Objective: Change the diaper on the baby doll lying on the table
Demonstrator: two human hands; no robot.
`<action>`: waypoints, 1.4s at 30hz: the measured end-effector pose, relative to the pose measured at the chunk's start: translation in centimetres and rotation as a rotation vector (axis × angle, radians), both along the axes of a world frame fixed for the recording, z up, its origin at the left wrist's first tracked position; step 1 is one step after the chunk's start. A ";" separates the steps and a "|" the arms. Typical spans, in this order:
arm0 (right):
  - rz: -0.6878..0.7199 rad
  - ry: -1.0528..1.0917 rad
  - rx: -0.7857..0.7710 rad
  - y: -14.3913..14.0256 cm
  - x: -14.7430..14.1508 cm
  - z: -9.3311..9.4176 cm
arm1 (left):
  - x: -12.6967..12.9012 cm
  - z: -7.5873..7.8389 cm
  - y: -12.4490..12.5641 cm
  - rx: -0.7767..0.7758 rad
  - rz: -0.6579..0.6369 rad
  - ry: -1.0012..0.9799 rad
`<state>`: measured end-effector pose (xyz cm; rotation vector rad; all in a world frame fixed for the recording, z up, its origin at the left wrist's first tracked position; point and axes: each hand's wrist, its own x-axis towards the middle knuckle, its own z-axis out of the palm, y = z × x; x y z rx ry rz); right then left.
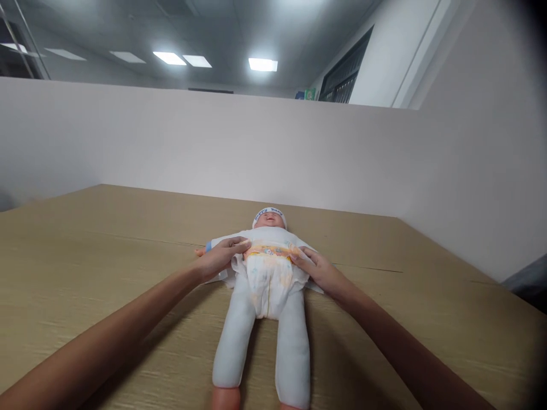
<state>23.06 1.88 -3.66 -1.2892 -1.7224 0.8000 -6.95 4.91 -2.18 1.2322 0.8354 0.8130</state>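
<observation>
Bending at the waistband, the left hand (217,257) has thumb and fingertips close together over one end, while the right hand (325,270) lies at the other with its fingers slightly parted; from where I stand I cannot tell whether either is truly pinching or only pressing. Between them is a white disposable diaper (269,290) with a printed orange front band (270,250); the hands sit at opposite ends, I'd judge, so that the band lies level and taut. The diaper is the nearest thing to a container here, wrapping the hips of a soft-bodied baby doll (233,327) with white cloth limbs, its loose pale edges spilling out at both sides; a white cap with blue lettering (264,212) likewise holds the doll's head. The doll lies on its back, feet toward the person, probably so both sides can be reached evenly; one blue cuff (208,246) shows beyond the left hand; under everything spreads a broad wood-grain tabletop (128,228), backed by a plain, pale partition (256,148); beyond that, bright rectangular ceiling panels (262,65).
</observation>
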 end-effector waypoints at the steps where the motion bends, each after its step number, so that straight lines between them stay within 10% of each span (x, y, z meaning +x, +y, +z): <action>1: -0.038 0.005 0.003 -0.2 0.2 0.0 | -0.2 0.3 0.1 0.024 0.059 0.030; 7: -0.303 -0.136 0.102 -3.0 2.9 -1.6 | 0.1 3.5 -0.9 0.490 0.251 0.301; 15: -0.352 -0.534 0.215 -5.2 4.1 -3.9 | 7.3 4.3 -3.0 1.155 -0.048 0.655; 30: -0.244 -0.177 0.007 -5.3 4.0 -0.4 | 8.4 1.9 -2.2 1.109 0.018 0.837; 42: -0.111 -0.088 0.086 -1.5 -4.3 1.9 | 7.2 2.8 -1.6 0.904 -0.092 0.718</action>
